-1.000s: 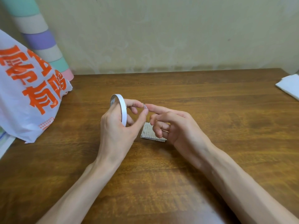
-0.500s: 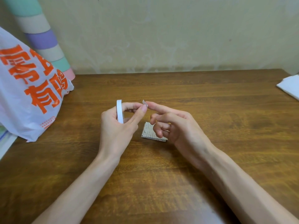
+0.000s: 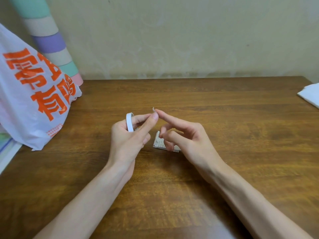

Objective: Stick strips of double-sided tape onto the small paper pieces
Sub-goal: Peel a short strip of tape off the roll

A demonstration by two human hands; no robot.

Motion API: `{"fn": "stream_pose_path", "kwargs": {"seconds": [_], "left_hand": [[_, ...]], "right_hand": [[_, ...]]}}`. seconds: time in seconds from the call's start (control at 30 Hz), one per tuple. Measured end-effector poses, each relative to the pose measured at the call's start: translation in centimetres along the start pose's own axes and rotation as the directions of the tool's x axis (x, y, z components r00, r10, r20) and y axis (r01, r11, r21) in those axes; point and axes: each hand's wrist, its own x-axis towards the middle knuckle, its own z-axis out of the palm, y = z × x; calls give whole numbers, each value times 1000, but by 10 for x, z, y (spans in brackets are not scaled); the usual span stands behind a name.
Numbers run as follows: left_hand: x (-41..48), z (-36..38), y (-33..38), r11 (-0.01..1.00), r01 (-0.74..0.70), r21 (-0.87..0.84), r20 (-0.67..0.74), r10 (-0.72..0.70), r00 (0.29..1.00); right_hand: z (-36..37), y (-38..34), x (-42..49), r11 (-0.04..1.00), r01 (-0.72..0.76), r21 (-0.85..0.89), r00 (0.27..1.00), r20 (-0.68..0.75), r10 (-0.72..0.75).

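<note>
- Since a second ago the tape roll [image 3: 129, 122] has turned from showing me its open ring to standing edge-on, and the two fingertips have closed up on each other.
- I have the left hand [image 3: 127, 140] curled round the roll, with its thumb and forefinger pinching a short tape end [image 3: 153, 109] that sticks up above the nails.
- The right hand [image 3: 187, 137] holds nothing. Its forefinger is straight, its tip touches the tape end, and its other fingers are loosely curled. The tab is too small for me to tell whether it has already stuck to that fingertip.
- The paper pieces [image 3: 159, 143] lie flat on the table [image 3: 224, 118], below the pinch and a little toward me, partly under the right hand's curled fingers. I judge the strip must travel down and toward me, and the right hand is the nearer one.
- My count is one roll, one free tape end, one stack of paper and two hands. I cannot count the sheets in the stack.
</note>
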Motion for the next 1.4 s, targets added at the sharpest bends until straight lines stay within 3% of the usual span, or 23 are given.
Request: {"fn": "stream_pose_path", "kwargs": {"seconds": [0.27, 0.8, 1.4], "left_hand": [[1, 0, 0, 1000, 29, 11, 2, -29, 1000], [1, -1, 5, 999, 20, 28, 24, -20, 999], [1, -3, 8, 999, -14, 46, 38, 13, 999]], "right_hand": [[0, 7, 2, 969, 53, -240, 998, -22, -60], [-3, 7, 4, 1000, 18, 1, 998, -57, -18], [-3, 8, 6, 993, 53, -106, 997, -51, -58]]}}
